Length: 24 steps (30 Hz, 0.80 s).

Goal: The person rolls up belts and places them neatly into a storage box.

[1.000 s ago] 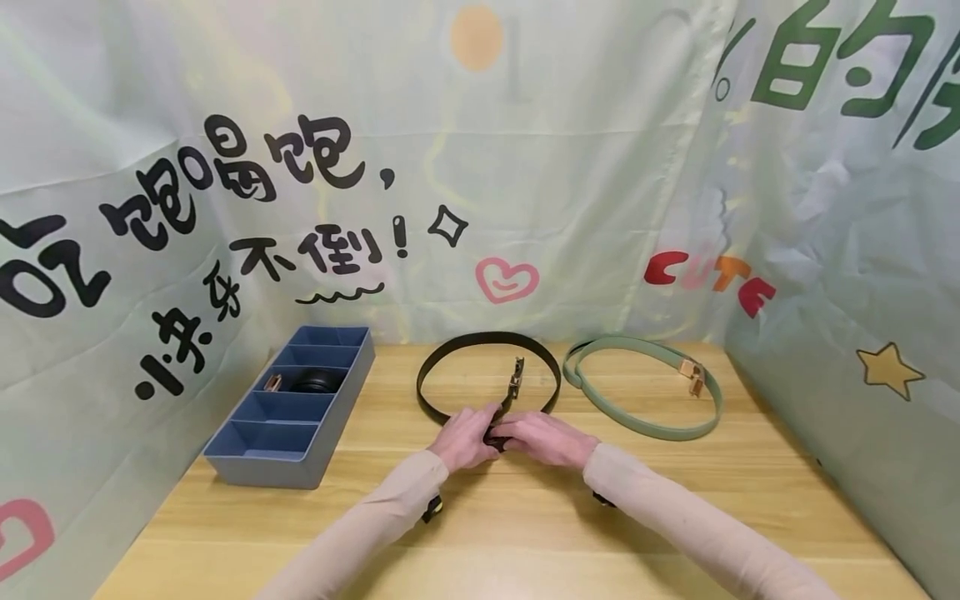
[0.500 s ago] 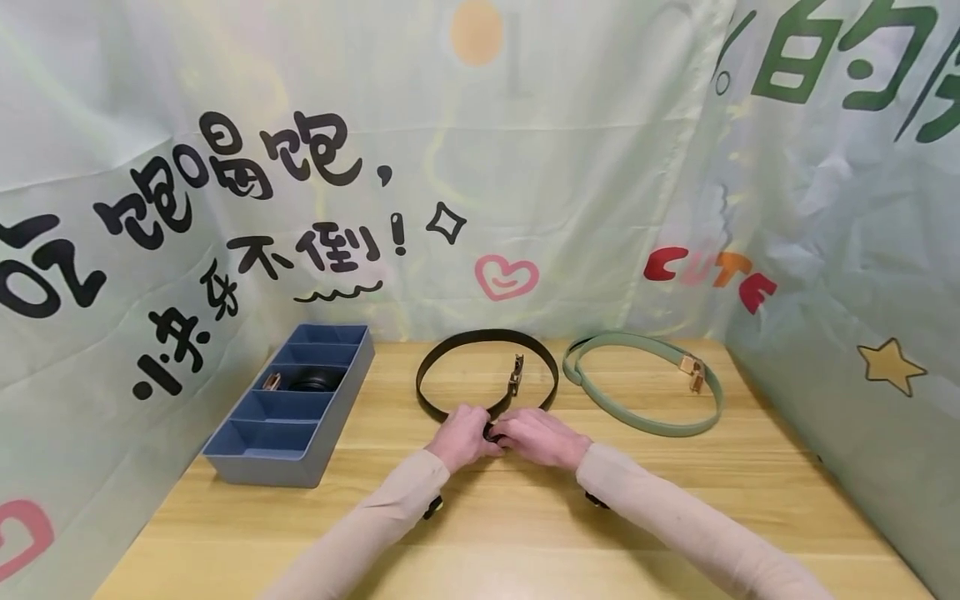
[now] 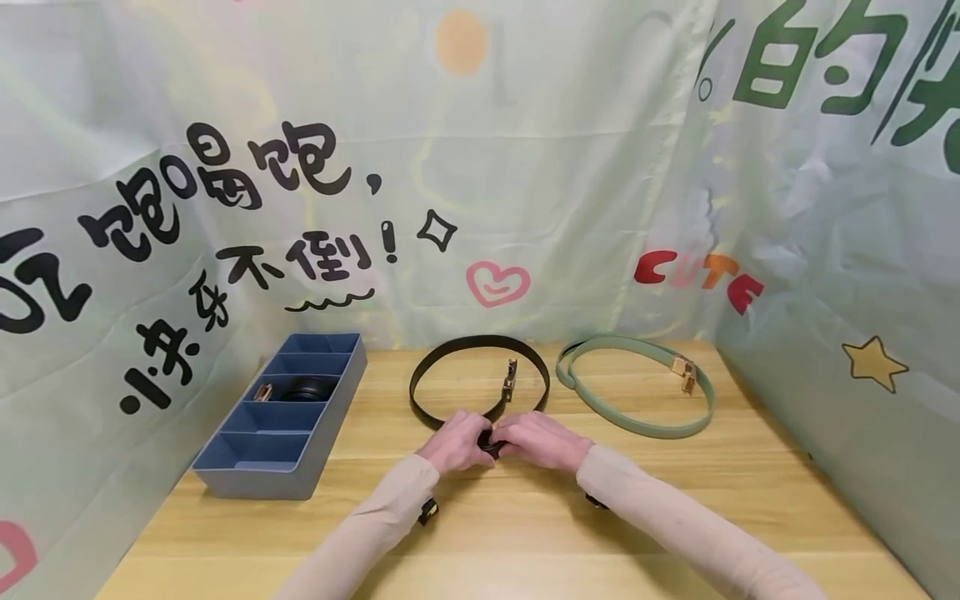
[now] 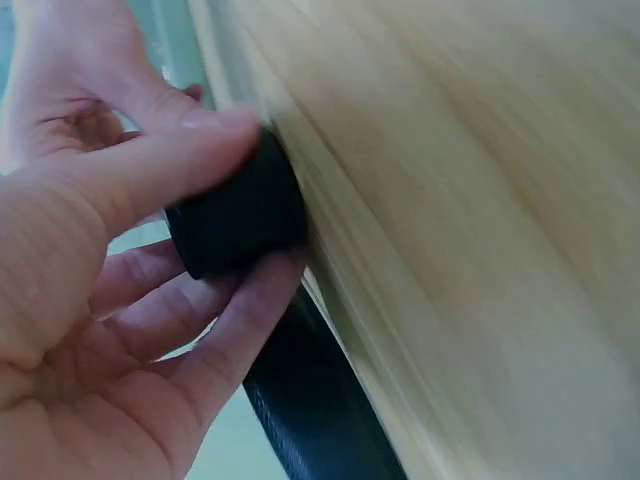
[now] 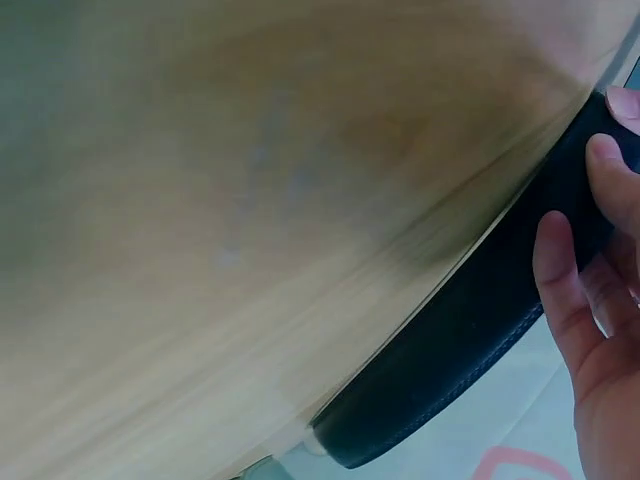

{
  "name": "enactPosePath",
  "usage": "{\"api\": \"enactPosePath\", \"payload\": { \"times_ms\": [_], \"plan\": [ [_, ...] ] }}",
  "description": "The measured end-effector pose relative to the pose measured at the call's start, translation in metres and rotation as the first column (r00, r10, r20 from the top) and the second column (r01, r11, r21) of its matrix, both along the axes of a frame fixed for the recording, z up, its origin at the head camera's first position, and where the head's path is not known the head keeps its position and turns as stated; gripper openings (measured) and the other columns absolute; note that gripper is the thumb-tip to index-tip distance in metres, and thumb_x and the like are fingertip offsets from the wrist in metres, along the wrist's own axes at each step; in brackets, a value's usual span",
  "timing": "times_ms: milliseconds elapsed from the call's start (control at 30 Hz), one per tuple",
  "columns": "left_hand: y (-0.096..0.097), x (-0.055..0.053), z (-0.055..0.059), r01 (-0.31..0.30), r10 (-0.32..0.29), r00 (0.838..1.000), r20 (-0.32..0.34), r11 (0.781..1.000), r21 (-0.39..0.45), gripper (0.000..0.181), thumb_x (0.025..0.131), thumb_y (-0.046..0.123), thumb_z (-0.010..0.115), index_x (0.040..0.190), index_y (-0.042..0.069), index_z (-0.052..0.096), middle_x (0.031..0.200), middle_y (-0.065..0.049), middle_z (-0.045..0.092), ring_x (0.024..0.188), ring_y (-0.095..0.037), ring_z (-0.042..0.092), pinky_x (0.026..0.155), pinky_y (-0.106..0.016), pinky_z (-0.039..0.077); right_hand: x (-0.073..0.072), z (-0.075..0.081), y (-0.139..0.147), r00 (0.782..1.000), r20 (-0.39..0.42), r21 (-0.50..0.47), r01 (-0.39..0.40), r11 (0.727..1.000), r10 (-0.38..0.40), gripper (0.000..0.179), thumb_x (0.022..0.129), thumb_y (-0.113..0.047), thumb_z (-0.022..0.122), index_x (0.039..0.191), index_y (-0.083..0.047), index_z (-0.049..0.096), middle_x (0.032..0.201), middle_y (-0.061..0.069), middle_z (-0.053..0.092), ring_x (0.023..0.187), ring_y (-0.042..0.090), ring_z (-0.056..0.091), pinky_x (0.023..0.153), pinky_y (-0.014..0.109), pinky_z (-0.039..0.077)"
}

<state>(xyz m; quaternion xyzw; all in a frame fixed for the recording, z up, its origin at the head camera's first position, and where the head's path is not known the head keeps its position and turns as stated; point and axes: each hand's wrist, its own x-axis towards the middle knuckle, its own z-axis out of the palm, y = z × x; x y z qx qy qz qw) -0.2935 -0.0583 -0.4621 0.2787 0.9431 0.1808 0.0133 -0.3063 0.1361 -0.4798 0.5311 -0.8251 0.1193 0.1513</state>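
A black belt [image 3: 480, 340] stands on its edge in a wide loop on the table, its metal buckle [image 3: 510, 379] inside the loop. The near end is wound into a small tight coil [image 3: 489, 444] between both hands. My left hand [image 3: 456, 443] holds this coil between thumb and fingers; the left wrist view shows the thumb [image 4: 170, 160] over one side and fingertips on the other. From the right, my right hand [image 3: 545, 440] grips the belt at the coil. In the right wrist view its fingers [image 5: 562, 275] lie against the black strap [image 5: 470, 350].
A green belt [image 3: 637, 429] with a gold-coloured buckle [image 3: 684, 372] lies looped at the right. At the left stands a blue-grey divided box [image 3: 300, 467]; one compartment holds a rolled black belt [image 3: 307, 388]. Printed cloth [image 3: 562, 208] hangs behind the wooden table [image 3: 480, 542].
The head view has shifted a little, so the scene sits slightly left and lower. Both hands remain at the belt's coiled end, with small finger movements; more of the coil shows between them.
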Motion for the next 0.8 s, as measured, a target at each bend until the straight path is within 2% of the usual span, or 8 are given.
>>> {"api": "enactPosePath", "payload": {
  "times_ms": [100, 167, 267, 400, 500, 567, 700, 800],
  "plan": [
    [0.0, 0.001, 0.0, -0.046, 0.046, 0.999, 0.012, 0.999, -0.003, 0.027, 0.068, 0.031, 0.09, 0.077, 0.018, 0.068, 0.07, 0.009, 0.062, 0.063, -0.006, 0.052, 0.059, -0.021, 0.043, 0.001, 0.0, -0.002, 1.0, 0.003, 0.003, 0.015, 1.0, -0.015, 0.014, 0.087, -0.022, 0.071, 0.1, -0.016, 0.073, 0.096, -0.005, 0.071, 0.086, 0.006, 0.067, 0.073, 0.021, 0.053],
    [0.001, 0.001, 0.0, -0.048, 0.048, 0.999, 0.007, 0.999, -0.007, 0.027, 0.068, 0.033, 0.089, 0.076, 0.018, 0.068, 0.069, 0.009, 0.062, 0.062, -0.006, 0.051, 0.059, -0.022, 0.043, 0.002, 0.0, -0.002, 1.0, 0.015, 0.011, 0.026, 1.0, -0.026, 0.014, 0.088, -0.021, 0.071, 0.101, -0.016, 0.073, 0.097, -0.005, 0.071, 0.086, 0.007, 0.067, 0.074, 0.022, 0.053],
    [0.0, 0.0, 0.001, -0.018, 0.018, 1.0, 0.011, 1.0, -0.023, 0.024, 0.07, 0.03, 0.089, 0.079, 0.017, 0.07, 0.074, 0.007, 0.066, 0.066, -0.006, 0.055, 0.062, -0.021, 0.046, 0.003, 0.002, 0.0, 0.998, 0.059, 0.024, 0.035, 0.999, -0.036, 0.016, 0.089, -0.016, 0.07, 0.106, -0.016, 0.073, 0.1, -0.004, 0.072, 0.089, 0.008, 0.067, 0.078, 0.024, 0.054],
    [-0.003, -0.003, 0.0, 0.036, -0.035, 0.999, 0.023, 0.998, -0.043, 0.028, 0.072, 0.025, 0.087, 0.096, 0.016, 0.075, 0.093, 0.005, 0.073, 0.083, -0.01, 0.062, 0.077, -0.025, 0.051, 0.003, 0.004, 0.005, 0.992, 0.121, 0.034, 0.03, 0.999, -0.033, 0.023, 0.09, -0.01, 0.069, 0.111, -0.017, 0.072, 0.105, -0.004, 0.072, 0.095, 0.008, 0.067, 0.082, 0.027, 0.054],
    [-0.004, -0.005, 0.0, 0.065, -0.063, 0.998, 0.029, 0.996, -0.066, 0.034, 0.074, 0.024, 0.086, 0.105, 0.017, 0.074, 0.103, 0.005, 0.073, 0.094, -0.012, 0.063, 0.087, -0.028, 0.051, 0.002, 0.004, 0.005, 0.99, 0.135, 0.035, 0.023, 0.999, -0.028, 0.02, 0.09, -0.013, 0.069, 0.11, -0.017, 0.072, 0.104, -0.005, 0.071, 0.095, 0.007, 0.067, 0.081, 0.026, 0.054],
    [-0.004, -0.006, 0.0, 0.064, -0.062, 0.997, 0.034, 0.995, -0.07, 0.033, 0.074, 0.025, 0.086, 0.103, 0.017, 0.074, 0.101, 0.004, 0.073, 0.093, -0.013, 0.063, 0.085, -0.028, 0.051, 0.002, 0.004, 0.004, 0.991, 0.128, 0.029, 0.026, 0.999, -0.03, 0.016, 0.09, -0.013, 0.069, 0.106, -0.017, 0.072, 0.101, -0.006, 0.072, 0.092, 0.006, 0.067, 0.079, 0.024, 0.053],
    [0.0, -0.003, 0.001, -0.019, 0.02, 0.999, 0.025, 0.999, -0.046, 0.031, 0.071, 0.032, 0.088, 0.091, 0.015, 0.072, 0.088, 0.003, 0.069, 0.086, -0.015, 0.058, 0.076, -0.028, 0.049, 0.004, 0.004, -0.001, 0.994, 0.083, 0.023, 0.073, 0.997, -0.075, 0.011, 0.089, -0.016, 0.071, 0.1, -0.017, 0.073, 0.096, -0.006, 0.073, 0.085, 0.005, 0.067, 0.074, 0.023, 0.054],
    [0.006, 0.0, -0.001, -0.069, 0.068, 0.996, -0.052, 0.997, -0.031, 0.034, 0.067, 0.037, 0.089, 0.08, 0.014, 0.068, 0.076, 0.003, 0.065, 0.074, -0.014, 0.056, 0.066, -0.026, 0.046, 0.008, 0.005, -0.004, 0.991, 0.06, 0.018, 0.121, 0.992, -0.122, 0.008, 0.087, -0.015, 0.073, 0.095, -0.017, 0.073, 0.09, -0.006, 0.072, 0.078, 0.005, 0.066, 0.068, 0.023, 0.053]
  ]
}}
